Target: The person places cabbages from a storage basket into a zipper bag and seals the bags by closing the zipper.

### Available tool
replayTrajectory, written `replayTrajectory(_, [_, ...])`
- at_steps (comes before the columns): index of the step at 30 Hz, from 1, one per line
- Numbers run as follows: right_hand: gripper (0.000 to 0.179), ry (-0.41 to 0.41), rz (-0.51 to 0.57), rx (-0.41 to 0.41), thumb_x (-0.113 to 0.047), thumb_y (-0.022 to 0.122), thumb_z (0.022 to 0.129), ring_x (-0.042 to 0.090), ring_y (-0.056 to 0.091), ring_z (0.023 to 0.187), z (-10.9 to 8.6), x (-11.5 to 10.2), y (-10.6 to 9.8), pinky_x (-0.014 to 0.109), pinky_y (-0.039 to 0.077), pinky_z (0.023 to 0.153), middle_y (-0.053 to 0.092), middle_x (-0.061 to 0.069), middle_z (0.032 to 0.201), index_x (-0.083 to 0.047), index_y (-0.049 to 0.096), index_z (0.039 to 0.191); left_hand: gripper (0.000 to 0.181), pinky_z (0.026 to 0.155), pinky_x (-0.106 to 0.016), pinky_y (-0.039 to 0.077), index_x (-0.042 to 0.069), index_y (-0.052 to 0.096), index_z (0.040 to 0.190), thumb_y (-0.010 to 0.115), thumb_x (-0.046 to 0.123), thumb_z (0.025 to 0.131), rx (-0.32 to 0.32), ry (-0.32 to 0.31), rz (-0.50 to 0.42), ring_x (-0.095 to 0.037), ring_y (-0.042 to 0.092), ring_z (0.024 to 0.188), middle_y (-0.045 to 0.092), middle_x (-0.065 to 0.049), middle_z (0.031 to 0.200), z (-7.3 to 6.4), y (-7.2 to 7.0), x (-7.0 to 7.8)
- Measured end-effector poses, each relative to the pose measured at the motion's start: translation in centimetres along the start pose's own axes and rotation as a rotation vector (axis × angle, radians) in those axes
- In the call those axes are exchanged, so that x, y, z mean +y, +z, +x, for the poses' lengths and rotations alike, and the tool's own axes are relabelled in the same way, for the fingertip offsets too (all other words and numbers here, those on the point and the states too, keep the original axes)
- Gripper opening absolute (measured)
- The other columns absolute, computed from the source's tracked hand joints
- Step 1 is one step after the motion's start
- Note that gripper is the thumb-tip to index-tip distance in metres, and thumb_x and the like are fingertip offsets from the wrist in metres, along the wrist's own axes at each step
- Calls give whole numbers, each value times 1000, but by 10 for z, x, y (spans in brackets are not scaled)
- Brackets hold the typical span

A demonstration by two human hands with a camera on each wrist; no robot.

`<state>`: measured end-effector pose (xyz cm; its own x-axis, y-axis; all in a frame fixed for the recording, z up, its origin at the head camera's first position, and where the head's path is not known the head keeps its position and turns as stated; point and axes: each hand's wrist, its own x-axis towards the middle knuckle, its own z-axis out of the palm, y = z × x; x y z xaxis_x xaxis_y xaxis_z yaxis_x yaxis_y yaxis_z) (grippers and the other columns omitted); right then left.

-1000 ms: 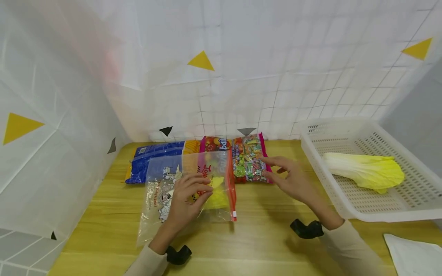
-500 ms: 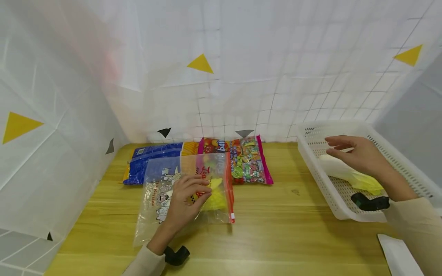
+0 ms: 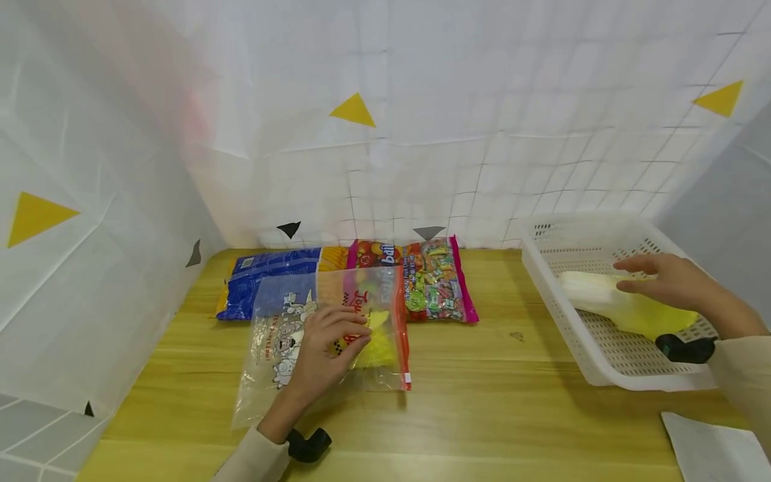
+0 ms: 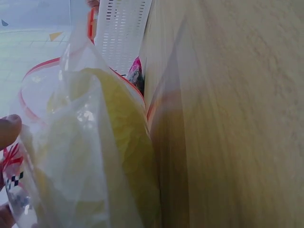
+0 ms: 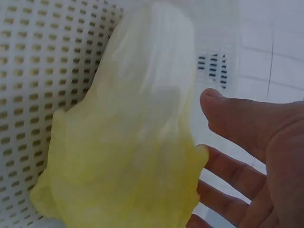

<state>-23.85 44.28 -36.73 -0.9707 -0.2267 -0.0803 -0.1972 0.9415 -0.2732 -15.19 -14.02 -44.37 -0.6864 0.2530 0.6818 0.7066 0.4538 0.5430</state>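
Observation:
My left hand (image 3: 330,341) pinches the upper film of a clear zip bag (image 3: 265,375) with a red zipper and printed cartoon animals. Inside that bag lies something yellow and leafy (image 4: 126,137), blurred by the plastic. Over the white basket (image 3: 578,341) at the right is my right hand (image 3: 680,288), thumb and fingers apart. Beneath it lies a napa cabbage leaf (image 3: 593,291), white at the stem and yellow at the tip. In the right wrist view the fingers (image 5: 232,171) are at the leaf's edge; whether they touch it, I cannot tell.
Behind the zip bag lie a blue packet (image 3: 265,274) and a colourful candy bag (image 3: 436,281), partly covered by it. A white sheet (image 3: 717,445) lies at the front right of the wooden table (image 3: 482,408). White sheeting (image 3: 421,154) rises behind.
My right hand has left the candy bag's right side and travelled right to above the cabbage leaf in the basket. The left hand and zip bag have stayed put.

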Motion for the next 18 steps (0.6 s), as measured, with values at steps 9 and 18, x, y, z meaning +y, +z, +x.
replayTrajectory(9, [74, 102, -4, -40, -44, 67, 97, 68, 44, 119, -3, 24, 11, 77, 42, 90, 47, 46, 137, 16, 49, 137, 21, 107, -61, 31, 18, 78, 108, 78, 18, 87, -50, -23, 35, -28, 61, 119, 75, -2, 116, -2, 0, 0])
replayTrajectory(18, [75, 103, 6, -32, -43, 66, 97, 68, 47, 117, -1, 24, 11, 76, 43, 88, 48, 47, 136, 18, 49, 137, 18, 105, -57, 36, 14, 79, 105, 78, 14, 87, 18, -33, 126, -27, 64, 114, 77, -3, 112, 2, -2, -1])
